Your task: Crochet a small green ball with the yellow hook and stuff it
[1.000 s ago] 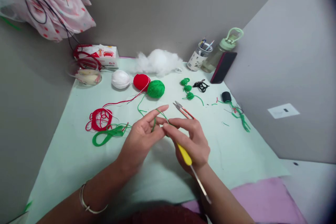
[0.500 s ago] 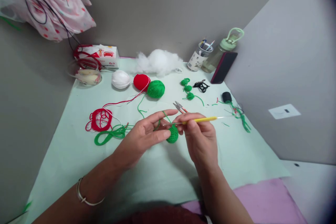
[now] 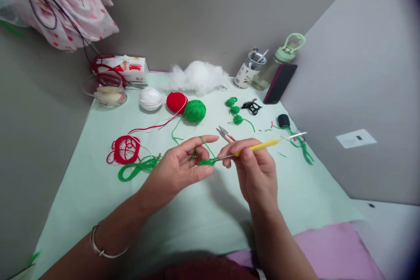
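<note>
Between the thumb and fingers of my left hand (image 3: 183, 164) is a small green crochet piece (image 3: 206, 162), mostly hidden by the thumb. A strand of green yarn (image 3: 207, 146) runs from my raised left index finger down to the piece. My right hand (image 3: 257, 166) grips a crochet hook (image 3: 257, 146) by its yellow handle. The hook's metal tip meets the right edge of the crochet piece; whether it sits inside a stitch I cannot tell. Just beyond my hands lie thread snips (image 3: 226, 133) with orange-red handles.
Balls of white (image 3: 150, 99), red (image 3: 176, 102) and green yarn (image 3: 194, 111) sit behind my hands. Loose red yarn (image 3: 123, 149) and green yarn (image 3: 136, 169) lie left. White stuffing (image 3: 199, 76), a pen cup (image 3: 248, 72), a bottle (image 3: 272, 68) and a phone (image 3: 280, 84) line the back.
The green crochet piece has tipped up and back behind my left thumb, showing less of itself. My right hand has shifted slightly right, and the hook now slants down to the left.
</note>
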A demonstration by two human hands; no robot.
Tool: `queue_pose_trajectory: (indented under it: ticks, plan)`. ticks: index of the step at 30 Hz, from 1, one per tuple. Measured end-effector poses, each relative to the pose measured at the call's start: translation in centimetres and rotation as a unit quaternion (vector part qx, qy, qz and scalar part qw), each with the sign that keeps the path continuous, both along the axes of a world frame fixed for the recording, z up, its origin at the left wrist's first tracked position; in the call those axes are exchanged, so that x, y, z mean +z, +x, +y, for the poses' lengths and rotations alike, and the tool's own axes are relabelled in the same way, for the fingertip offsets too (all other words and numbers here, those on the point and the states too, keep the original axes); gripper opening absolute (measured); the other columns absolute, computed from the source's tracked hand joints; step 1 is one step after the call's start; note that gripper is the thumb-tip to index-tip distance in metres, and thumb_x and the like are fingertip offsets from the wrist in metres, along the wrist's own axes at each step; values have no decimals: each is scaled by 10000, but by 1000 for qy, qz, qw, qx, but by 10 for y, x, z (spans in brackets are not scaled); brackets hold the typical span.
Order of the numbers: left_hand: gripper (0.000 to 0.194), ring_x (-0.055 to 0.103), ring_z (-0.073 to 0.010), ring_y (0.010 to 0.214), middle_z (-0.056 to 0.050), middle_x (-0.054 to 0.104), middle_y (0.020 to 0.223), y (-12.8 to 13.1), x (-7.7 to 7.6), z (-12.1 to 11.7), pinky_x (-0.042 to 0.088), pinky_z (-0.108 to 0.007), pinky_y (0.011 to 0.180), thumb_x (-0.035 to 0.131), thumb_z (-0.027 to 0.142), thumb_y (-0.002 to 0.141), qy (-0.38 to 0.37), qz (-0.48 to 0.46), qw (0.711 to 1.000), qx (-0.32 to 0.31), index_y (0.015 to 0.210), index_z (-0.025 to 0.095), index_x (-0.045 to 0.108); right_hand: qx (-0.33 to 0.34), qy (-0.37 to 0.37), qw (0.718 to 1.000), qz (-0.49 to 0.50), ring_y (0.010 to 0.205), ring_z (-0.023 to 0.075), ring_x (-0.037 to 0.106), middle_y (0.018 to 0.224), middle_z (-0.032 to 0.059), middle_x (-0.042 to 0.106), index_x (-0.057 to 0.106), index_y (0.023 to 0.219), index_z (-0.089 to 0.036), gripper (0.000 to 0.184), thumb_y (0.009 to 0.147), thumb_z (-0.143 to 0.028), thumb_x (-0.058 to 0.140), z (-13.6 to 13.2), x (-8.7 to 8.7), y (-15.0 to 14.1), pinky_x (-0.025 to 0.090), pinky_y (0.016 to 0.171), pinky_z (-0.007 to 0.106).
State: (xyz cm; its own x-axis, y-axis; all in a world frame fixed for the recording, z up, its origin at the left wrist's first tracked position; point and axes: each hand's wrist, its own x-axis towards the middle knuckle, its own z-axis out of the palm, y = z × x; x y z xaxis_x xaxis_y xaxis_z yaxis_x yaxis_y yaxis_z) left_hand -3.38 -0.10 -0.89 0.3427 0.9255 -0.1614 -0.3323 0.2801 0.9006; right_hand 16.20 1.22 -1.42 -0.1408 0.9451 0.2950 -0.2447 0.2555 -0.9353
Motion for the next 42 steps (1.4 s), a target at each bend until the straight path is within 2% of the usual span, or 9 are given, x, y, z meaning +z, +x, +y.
queue_pose_trajectory:
  ticks: [5,8,11,15,20,27,33,37,42]
  plan:
    - [457,582,-112,911,31,596,925,4,2,-1,473,-245,882,836,220,870,6,32,998,52,1304,341,763,-69,204,961,-175,871,186,743,970,60,797,736,1121,-233,227,1077,-174,521,-7,2,0,613,757,349]
    - [482,586,-115,909,31,601,914,7,2,-1,473,-242,875,859,216,848,-4,14,997,78,1309,315,762,-116,358,874,-307,929,210,761,1039,102,811,733,1189,-205,246,1030,-105,575,-12,-1,-2,636,765,355]
    - [506,598,-115,886,18,640,949,11,2,-2,486,-253,869,867,265,852,-58,-55,995,53,1342,304,749,-164,406,808,-394,975,213,769,1132,83,813,761,1241,-271,412,931,-11,683,-17,-6,-4,648,778,332]
    - [485,613,-130,881,-24,682,961,11,3,1,500,-291,912,856,312,850,-150,-155,976,-4,1319,225,769,-163,304,893,-288,910,223,761,1078,38,819,781,1239,-381,399,977,-102,666,-16,-6,-4,631,768,380]
    - [411,598,-127,836,-1,648,891,9,5,3,490,-292,876,861,256,821,-129,-153,979,26,1229,230,815,-92,62,994,-22,663,172,665,878,35,791,808,1010,-297,205,1056,-311,609,-4,-2,-7,571,621,348]
    - [435,610,-140,914,13,662,912,14,2,-2,459,-294,918,874,262,844,-56,-63,994,75,1269,285,787,-95,118,981,-118,796,187,720,990,34,814,823,1119,-346,240,1026,-209,650,-9,-7,-16,615,704,362]
    - [450,640,-164,915,-31,716,963,16,0,-1,498,-320,908,844,268,849,-135,-151,979,35,1288,201,770,-144,276,909,-277,1008,250,760,1195,51,804,767,1298,-415,472,949,-103,709,-18,-16,-9,640,802,408]
    - [359,573,-118,751,-18,650,852,10,-2,6,502,-295,801,811,236,840,-161,-216,963,10,1187,139,817,-160,150,966,-138,756,208,726,902,43,801,830,1096,-329,223,1021,-221,650,-8,-7,-6,614,701,395]
    - [373,639,-163,907,-41,725,1003,9,-1,5,494,-316,905,803,236,870,-108,-159,981,9,1243,222,799,-40,11,999,-1,691,165,677,899,40,787,832,972,-286,153,1002,-359,701,1,-3,-9,564,597,322]
